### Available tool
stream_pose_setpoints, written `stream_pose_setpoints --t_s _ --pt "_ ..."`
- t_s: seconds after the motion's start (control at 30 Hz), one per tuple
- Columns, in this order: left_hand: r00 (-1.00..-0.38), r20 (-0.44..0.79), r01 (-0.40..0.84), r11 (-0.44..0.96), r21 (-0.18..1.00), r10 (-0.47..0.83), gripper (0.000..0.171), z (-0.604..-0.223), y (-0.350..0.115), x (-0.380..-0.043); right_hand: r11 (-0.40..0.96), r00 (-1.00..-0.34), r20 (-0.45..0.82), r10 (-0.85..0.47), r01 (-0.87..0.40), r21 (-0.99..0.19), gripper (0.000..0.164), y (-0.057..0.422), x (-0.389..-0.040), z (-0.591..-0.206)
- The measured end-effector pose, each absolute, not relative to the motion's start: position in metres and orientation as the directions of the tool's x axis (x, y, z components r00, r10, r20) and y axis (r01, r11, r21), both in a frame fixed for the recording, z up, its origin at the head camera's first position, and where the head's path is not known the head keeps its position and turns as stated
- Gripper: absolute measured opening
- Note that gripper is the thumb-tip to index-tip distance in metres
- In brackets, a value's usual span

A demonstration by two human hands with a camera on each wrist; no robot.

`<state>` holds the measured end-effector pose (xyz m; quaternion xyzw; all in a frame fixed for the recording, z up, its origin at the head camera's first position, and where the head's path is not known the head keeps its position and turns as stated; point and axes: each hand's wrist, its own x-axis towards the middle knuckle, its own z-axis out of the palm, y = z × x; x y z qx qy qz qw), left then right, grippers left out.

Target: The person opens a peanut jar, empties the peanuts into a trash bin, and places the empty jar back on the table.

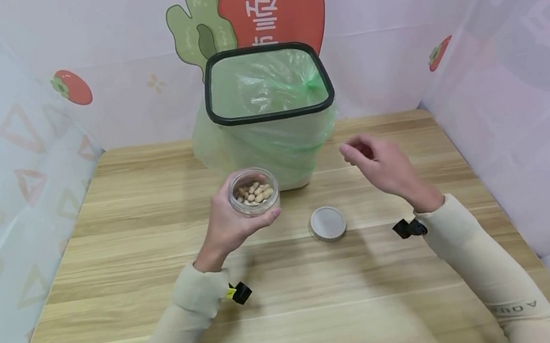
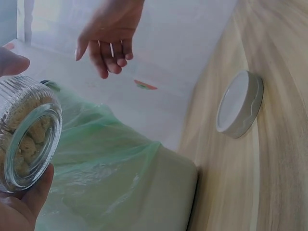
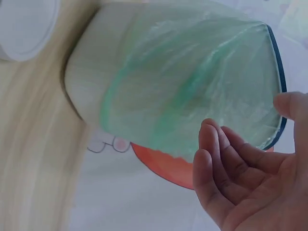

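Note:
My left hand (image 1: 226,221) grips a clear glass jar (image 1: 256,210) of peanuts (image 1: 255,192), its open mouth facing up toward the head camera. In the left wrist view the jar (image 2: 29,130) shows its ribbed side and round base, with peanuts behind the glass. To the right, my right hand (image 1: 382,166) hovers over the table with loosely bent fingers and nothing in them. In the right wrist view its fingers (image 3: 226,168) are apart from the thumb. The round grey-white lid (image 1: 328,223) lies on the table between both hands.
A trash bin with a black rim (image 1: 274,116) and a green plastic liner (image 1: 281,140) stands at the back of the wooden table (image 1: 304,323), just behind the jar. Printed white cloth (image 1: 136,115) walls the table at the back and both sides.

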<state>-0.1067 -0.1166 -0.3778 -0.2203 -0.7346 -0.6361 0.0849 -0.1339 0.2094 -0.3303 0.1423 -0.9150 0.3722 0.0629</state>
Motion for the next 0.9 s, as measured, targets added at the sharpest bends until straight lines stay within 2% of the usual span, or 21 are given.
stream_pose_setpoints --t_s 0.23,0.53,0.9 --pt "-0.893 0.406 0.432 0.116 0.895 0.192 0.069 -0.367 -0.128 -0.105 0.700 -0.955 0.261 -0.143 -0.284 -0.655 0.051 0.210 -0.144 -0.301" --pt "-0.880 0.454 0.471 0.140 0.871 0.139 0.071 -0.351 -0.142 -0.111 0.691 -0.977 0.199 -0.081 -0.199 -0.695 0.063 0.204 -0.163 -0.265" --pt "-0.871 0.486 0.490 0.213 0.845 0.075 0.066 -0.333 -0.164 -0.118 0.757 -0.986 0.154 -0.065 -0.149 -0.636 0.067 0.191 -0.186 -0.234"
